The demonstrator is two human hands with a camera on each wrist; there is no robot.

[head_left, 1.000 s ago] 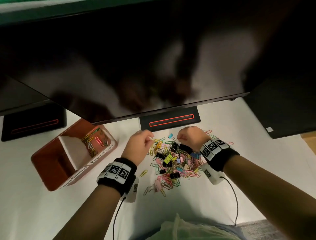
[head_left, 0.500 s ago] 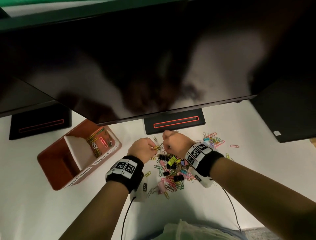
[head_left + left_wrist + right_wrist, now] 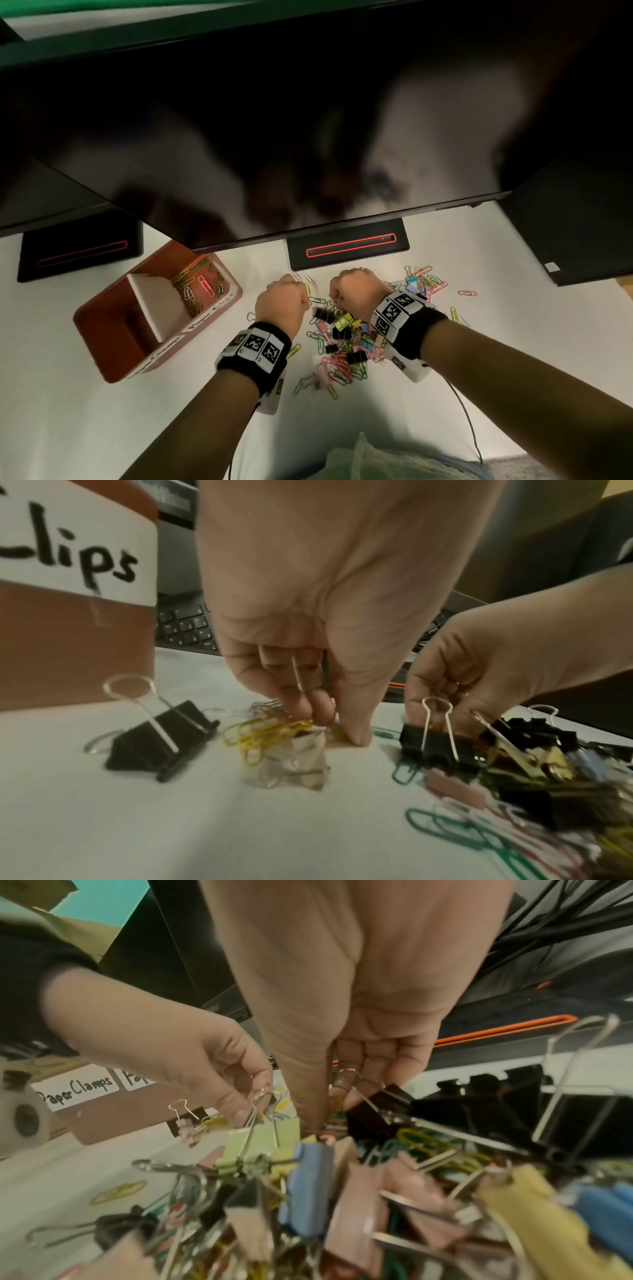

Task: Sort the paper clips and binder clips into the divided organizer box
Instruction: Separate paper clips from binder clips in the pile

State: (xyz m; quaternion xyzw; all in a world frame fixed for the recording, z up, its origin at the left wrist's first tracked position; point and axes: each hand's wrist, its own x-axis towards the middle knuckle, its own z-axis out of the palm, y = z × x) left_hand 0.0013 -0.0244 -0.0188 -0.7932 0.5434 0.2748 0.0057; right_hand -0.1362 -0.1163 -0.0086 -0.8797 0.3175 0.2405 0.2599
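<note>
A mixed pile of coloured paper clips and binder clips (image 3: 342,342) lies on the white table. My left hand (image 3: 303,294) is at the pile's far left edge and pinches a few paper clips, yellow ones (image 3: 267,731) among them, between thumb and fingertips (image 3: 301,704). A black binder clip (image 3: 161,739) lies just left of it. My right hand (image 3: 334,296) is curled over the pile's far edge and pinches thin wire clips (image 3: 346,1074) beside a black binder clip (image 3: 377,1110). The brown divided organizer box (image 3: 219,308) stands to the left, with paper clips in its far compartment (image 3: 195,284).
A large dark monitor (image 3: 308,120) overhangs the table, its stand base (image 3: 349,246) just beyond my hands. A second base (image 3: 78,250) is at far left and a dark case (image 3: 575,222) at far right. Loose paper clips (image 3: 424,281) are scattered right of my right hand.
My hands came together at the pile's far edge half a second ago and now sit slightly apart, each still pinching clips. The box has not moved.
</note>
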